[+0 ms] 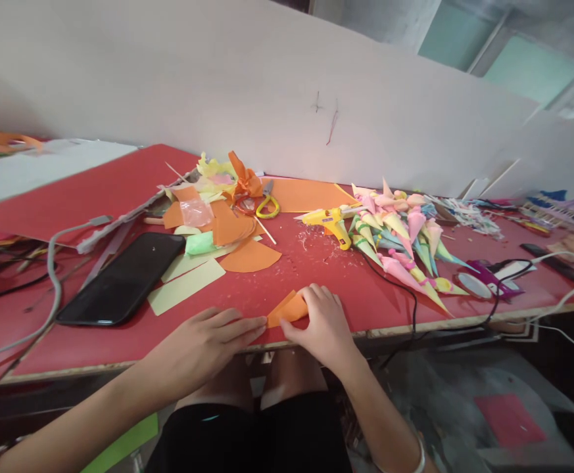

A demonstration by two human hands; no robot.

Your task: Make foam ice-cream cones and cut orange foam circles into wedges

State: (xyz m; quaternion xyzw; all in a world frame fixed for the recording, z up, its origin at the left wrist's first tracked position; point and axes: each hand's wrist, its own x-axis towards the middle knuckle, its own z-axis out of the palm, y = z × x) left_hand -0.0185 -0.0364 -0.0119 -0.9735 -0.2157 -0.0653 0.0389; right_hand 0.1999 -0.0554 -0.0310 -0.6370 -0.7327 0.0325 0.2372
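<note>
An orange paper piece (285, 307), partly rolled into a cone, lies at the near edge of the red table (316, 269). My right hand (322, 323) is curled over its right end, fingers gripping the paper. My left hand (206, 343) lies flat with its fingers stretched out, the fingertips pressing on the paper's pointed left end.
A black phone (123, 278) lies to the left beside pale yellow strips (186, 285). Behind are orange paper scraps (230, 226), yellow-handled scissors (267, 205), a yellow glue gun (332, 222) with a black cord, and a heap of pastel paper cones (405, 236). A white board stands at the back.
</note>
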